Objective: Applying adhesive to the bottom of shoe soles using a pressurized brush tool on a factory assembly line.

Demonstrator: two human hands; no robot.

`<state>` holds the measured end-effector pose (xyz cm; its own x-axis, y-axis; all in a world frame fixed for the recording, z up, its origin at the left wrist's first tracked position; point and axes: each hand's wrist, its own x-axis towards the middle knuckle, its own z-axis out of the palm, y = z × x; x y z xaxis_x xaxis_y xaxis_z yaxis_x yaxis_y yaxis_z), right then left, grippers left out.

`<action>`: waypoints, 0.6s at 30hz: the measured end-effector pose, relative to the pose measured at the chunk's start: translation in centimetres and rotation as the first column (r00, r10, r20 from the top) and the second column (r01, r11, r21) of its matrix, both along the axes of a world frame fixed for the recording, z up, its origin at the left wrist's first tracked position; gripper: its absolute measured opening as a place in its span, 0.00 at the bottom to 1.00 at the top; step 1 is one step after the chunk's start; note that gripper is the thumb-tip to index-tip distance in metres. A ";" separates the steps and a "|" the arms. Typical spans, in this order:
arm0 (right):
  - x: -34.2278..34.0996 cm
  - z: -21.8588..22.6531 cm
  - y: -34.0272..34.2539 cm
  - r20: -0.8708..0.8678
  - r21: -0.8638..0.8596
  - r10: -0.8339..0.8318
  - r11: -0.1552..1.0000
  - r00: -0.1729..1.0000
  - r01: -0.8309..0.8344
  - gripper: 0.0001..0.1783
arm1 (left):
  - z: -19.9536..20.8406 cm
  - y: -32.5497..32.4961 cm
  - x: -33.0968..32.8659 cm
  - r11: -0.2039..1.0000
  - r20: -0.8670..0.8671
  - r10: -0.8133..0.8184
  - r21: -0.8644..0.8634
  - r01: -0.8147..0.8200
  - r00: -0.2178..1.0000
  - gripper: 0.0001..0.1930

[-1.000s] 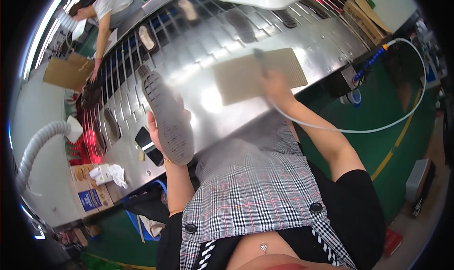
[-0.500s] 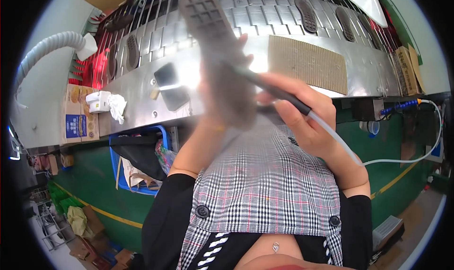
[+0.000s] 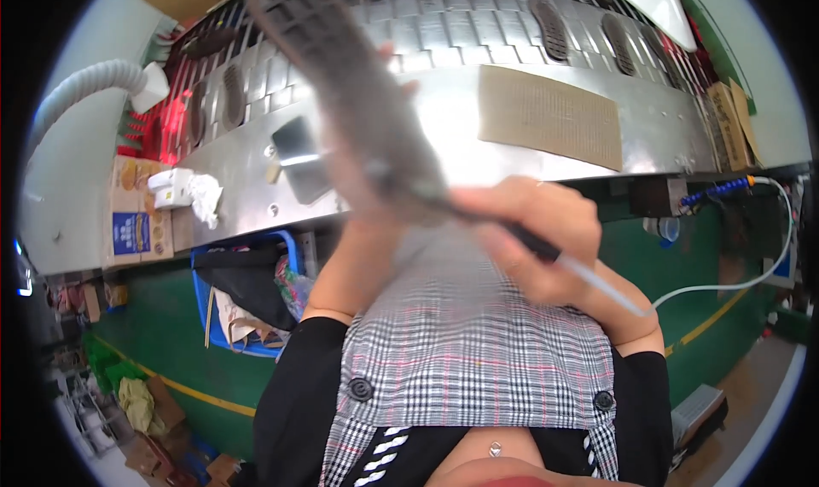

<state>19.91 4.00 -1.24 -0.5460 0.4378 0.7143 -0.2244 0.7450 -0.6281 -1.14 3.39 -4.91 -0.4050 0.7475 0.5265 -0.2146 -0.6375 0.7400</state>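
Observation:
A brown-grey shoe sole [image 3: 363,86] with a block tread is raised above the metal bench, tilted with its far end to the left, blurred by motion. My left hand [image 3: 344,175] is closed round it from behind; fingertips show along its right edge. In my right hand [image 3: 554,231] is a black pen-shaped applicator [image 3: 531,238] with a white hose, gripped like a pen. The applicator's front end meets the near part of the sole; blur hides its exact tip.
Ahead runs a slatted conveyor [image 3: 469,30] carrying several soles [image 3: 548,28]. On the bench lie a corrugated cardboard sheet [image 3: 550,116] and a dark flat object [image 3: 299,158]. A blue bin [image 3: 205,303] stands below left. The white hose [image 3: 725,289] loops at right.
The sole has swung up and left, tilting more. My right hand has stayed close to its place, with the applicator's front end shifted down and left along the sole.

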 end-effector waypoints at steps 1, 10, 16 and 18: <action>0.3 0.3 -0.3 -0.034 -0.050 0.085 0.995 0.996 -0.086 0.16 | 0.2 -0.1 -0.8 0.959 0.208 -0.266 0.154 0.237 0.941 0.29; 1.5 0.3 -1.0 0.042 -0.263 0.130 0.958 0.991 -0.114 0.16 | 1.1 0.5 -0.3 0.928 0.182 -0.353 0.190 0.319 0.918 0.30; 1.1 -0.2 -0.4 0.052 -0.573 0.127 0.816 0.991 -0.074 0.15 | 3.0 -0.2 0.9 0.991 0.392 -0.129 0.077 0.108 0.911 0.34; 1.5 -0.4 -0.6 0.092 -0.339 0.173 0.932 0.981 -0.132 0.14 | 2.6 0.2 0.5 0.992 0.459 -0.126 0.041 0.121 0.879 0.35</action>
<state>21.41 3.40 -1.63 -0.6966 0.5419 0.4702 -0.2280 0.4542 -0.8612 -0.60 3.57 -2.27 -0.5083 0.8026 0.3122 -0.6066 -0.5910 0.5318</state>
